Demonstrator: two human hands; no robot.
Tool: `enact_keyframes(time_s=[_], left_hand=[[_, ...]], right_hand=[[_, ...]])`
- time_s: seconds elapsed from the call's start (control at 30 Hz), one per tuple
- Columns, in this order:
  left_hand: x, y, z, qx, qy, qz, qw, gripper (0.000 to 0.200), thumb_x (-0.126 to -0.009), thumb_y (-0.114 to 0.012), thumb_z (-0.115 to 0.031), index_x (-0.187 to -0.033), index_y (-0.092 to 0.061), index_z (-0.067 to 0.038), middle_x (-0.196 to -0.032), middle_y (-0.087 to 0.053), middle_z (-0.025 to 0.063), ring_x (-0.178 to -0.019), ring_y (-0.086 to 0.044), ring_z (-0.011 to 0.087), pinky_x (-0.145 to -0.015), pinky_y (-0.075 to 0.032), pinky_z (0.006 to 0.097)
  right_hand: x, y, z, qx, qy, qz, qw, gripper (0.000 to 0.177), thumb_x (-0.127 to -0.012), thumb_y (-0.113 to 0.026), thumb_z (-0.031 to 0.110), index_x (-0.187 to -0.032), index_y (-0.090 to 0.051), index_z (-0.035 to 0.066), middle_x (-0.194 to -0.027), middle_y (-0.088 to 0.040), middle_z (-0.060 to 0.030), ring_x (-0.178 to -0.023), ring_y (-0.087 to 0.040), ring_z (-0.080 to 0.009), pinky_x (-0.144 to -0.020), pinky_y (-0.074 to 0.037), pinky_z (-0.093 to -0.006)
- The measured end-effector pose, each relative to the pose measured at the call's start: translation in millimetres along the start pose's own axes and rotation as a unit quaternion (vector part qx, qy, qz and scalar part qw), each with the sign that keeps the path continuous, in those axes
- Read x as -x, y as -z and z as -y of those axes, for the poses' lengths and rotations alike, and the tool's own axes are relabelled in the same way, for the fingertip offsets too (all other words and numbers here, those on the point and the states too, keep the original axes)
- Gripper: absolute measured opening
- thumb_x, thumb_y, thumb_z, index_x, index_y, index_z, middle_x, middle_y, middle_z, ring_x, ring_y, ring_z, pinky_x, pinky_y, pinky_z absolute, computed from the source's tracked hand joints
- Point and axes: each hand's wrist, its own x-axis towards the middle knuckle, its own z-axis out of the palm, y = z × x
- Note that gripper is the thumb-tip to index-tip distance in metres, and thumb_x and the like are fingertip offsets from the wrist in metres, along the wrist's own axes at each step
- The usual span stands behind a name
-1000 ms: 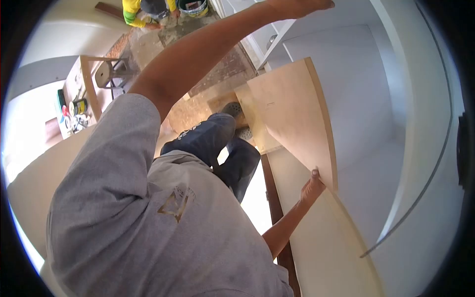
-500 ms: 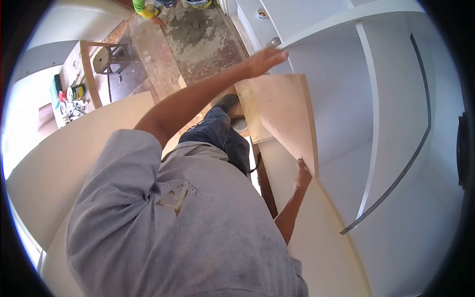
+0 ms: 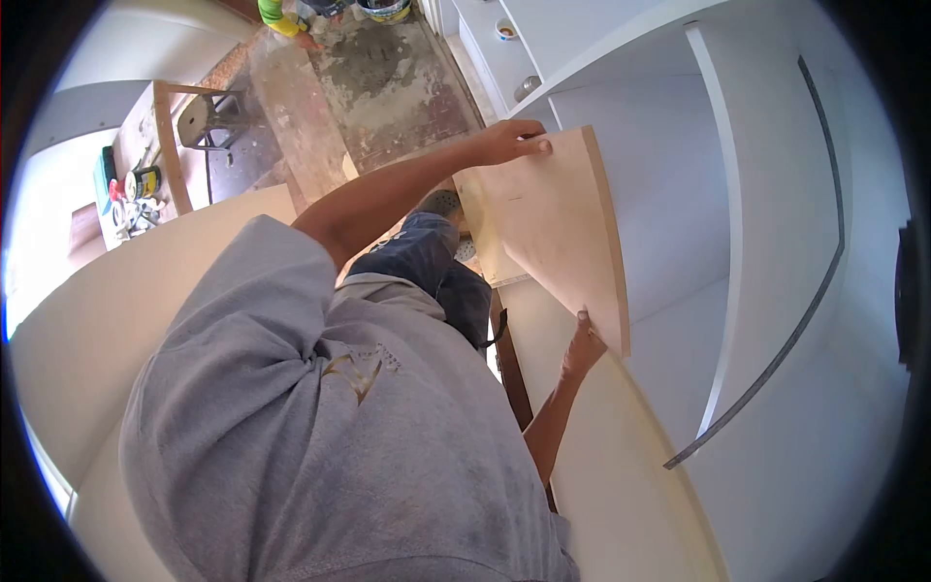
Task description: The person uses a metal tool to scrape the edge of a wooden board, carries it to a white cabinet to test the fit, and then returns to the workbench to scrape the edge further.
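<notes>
A pale wooden board (image 3: 562,218) is held tilted beside the white shelving. My left hand (image 3: 512,144) grips its far edge, with the thumb on the near face and the fingers curled over. At the board's near end my right hand (image 3: 583,344) clasps the lower corner, its thumb lying on the face and its other fingers hidden behind. Beneath the board, a yellowish wooden piece (image 3: 482,228) shows on its left side.
White shelving (image 3: 722,223) stands on the right, with a dark curved strip (image 3: 824,262). A pale curved panel (image 3: 145,310) is at left, near a stool (image 3: 197,118) and a table (image 3: 165,145) with cans. Another person's hand (image 3: 307,42) and a bucket (image 3: 386,10) are at the top.
My left hand has come down from above the board onto its far edge. The board's far end has shifted slightly up and its near end slightly right and down.
</notes>
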Motion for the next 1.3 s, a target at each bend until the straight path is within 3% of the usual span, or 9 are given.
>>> enact_keyframes(time_s=[0.3,0.4,0.47,0.57,0.6,0.7,0.9,1.13,1.3], left_hand=[[88.3,59.3,-248.4,0.014,-0.119,-0.213,0.970,0.069,-0.094,-0.061,-0.068,-0.089,-0.067,0.001,-0.075,-0.056,0.0045,-0.077,-0.053,0.0137,-0.068,-0.044,0.0323],[113.0,85.3,-381.4,-0.010,-0.167,-0.243,0.955,0.071,-0.091,-0.062,-0.070,-0.084,-0.067,0.001,-0.070,-0.055,0.0058,-0.072,-0.053,0.0151,-0.063,-0.044,0.0339],[176.8,87.3,-497.4,0.048,-0.158,-0.269,0.949,0.069,-0.090,-0.069,-0.063,-0.110,-0.066,0.004,-0.077,-0.064,0.0124,-0.077,-0.065,0.0254,-0.070,-0.052,0.0398],[222.3,120.5,-458.8,-0.290,-0.288,-0.332,0.850,0.071,-0.088,-0.072,-0.061,-0.124,-0.064,0.000,-0.111,-0.069,0.0171,-0.101,-0.067,0.0233,-0.087,-0.053,0.0373],[241.1,119.5,-443.9,-0.244,-0.178,-0.266,0.915,0.080,-0.085,-0.079,-0.052,-0.141,-0.054,0.000,-0.134,-0.062,0.0198,-0.118,-0.064,0.0256,-0.101,-0.050,0.0387],[228.4,96.5,-378.9,0.009,-0.237,-0.357,0.904,0.070,-0.082,-0.077,-0.037,-0.136,-0.059,0.004,-0.111,-0.071,0.0103,-0.094,-0.069,0.0175,-0.084,-0.055,0.0333],[185.9,112.8,-391.6,0.023,-0.398,-0.362,0.842,0.071,-0.084,-0.079,-0.058,-0.117,-0.066,0.003,-0.099,-0.066,0.0030,-0.091,-0.060,0.0116,-0.080,-0.048,0.0280],[198.7,148.6,-590.5,-0.229,-0.396,-0.466,0.757,0.063,-0.094,-0.068,-0.053,-0.127,-0.068,0.000,-0.110,-0.074,0.0169,-0.100,-0.069,0.0256,-0.095,-0.051,0.0381],[213.9,112.9,-721.8,-0.295,-0.496,-0.474,0.665,0.079,-0.088,-0.062,-0.068,-0.129,-0.067,-0.001,-0.102,-0.074,0.0216,-0.089,-0.073,0.0325,-0.092,-0.055,0.0413]], right_hand=[[78.6,99.6,146.9,-0.048,0.312,-0.103,0.943,0.033,-0.095,-0.069,0.016,-0.121,-0.062,-0.002,-0.120,-0.064,-0.0082,-0.110,-0.060,-0.0228,-0.102,-0.049,-0.0422],[106.4,112.5,258.4,-0.462,0.293,-0.163,0.821,0.049,-0.104,-0.060,0.038,-0.136,-0.053,0.002,-0.142,-0.053,-0.0103,-0.128,-0.050,-0.0265,-0.110,-0.044,-0.0459],[143.7,124.2,333.6,-0.502,0.346,-0.122,0.783,0.056,-0.104,-0.056,0.046,-0.140,-0.049,0.003,-0.145,-0.049,-0.0112,-0.132,-0.047,-0.0268,-0.112,-0.043,-0.0463],[157.0,153.6,351.2,-0.487,0.426,-0.129,0.752,0.067,-0.103,-0.054,0.057,-0.145,-0.045,0.005,-0.149,-0.046,-0.0119,-0.136,-0.043,-0.0275,-0.114,-0.041,-0.0466],[150.1,167.7,350.7,-0.445,0.449,-0.175,0.755,0.071,-0.102,-0.055,0.059,-0.147,-0.044,0.005,-0.148,-0.047,-0.0117,-0.136,-0.043,-0.0278,-0.114,-0.040,-0.0466],[126.7,178.0,328.5,-0.421,0.509,-0.192,0.726,0.063,-0.106,-0.053,0.049,-0.149,-0.041,0.004,-0.147,-0.049,-0.0110,-0.134,-0.048,-0.0279,-0.113,-0.041,-0.0456],[151.8,171.2,351.0,-0.488,0.534,-0.030,0.690,0.068,-0.107,-0.050,0.050,-0.151,-0.036,0.001,-0.152,-0.046,-0.0105,-0.139,-0.048,-0.0250,-0.114,-0.041,-0.0436],[194.9,226.9,379.4,-0.443,0.479,-0.144,0.744,0.070,-0.108,-0.044,0.055,-0.149,-0.038,-0.001,-0.149,-0.050,-0.0124,-0.135,-0.052,-0.0267,-0.111,-0.045,-0.0458],[211.6,221.5,397.2,-0.455,0.464,-0.170,0.741,0.079,-0.105,-0.032,0.068,-0.137,-0.050,-0.002,-0.125,-0.064,-0.0165,-0.104,-0.069,-0.0272,-0.078,-0.060,-0.0401]])
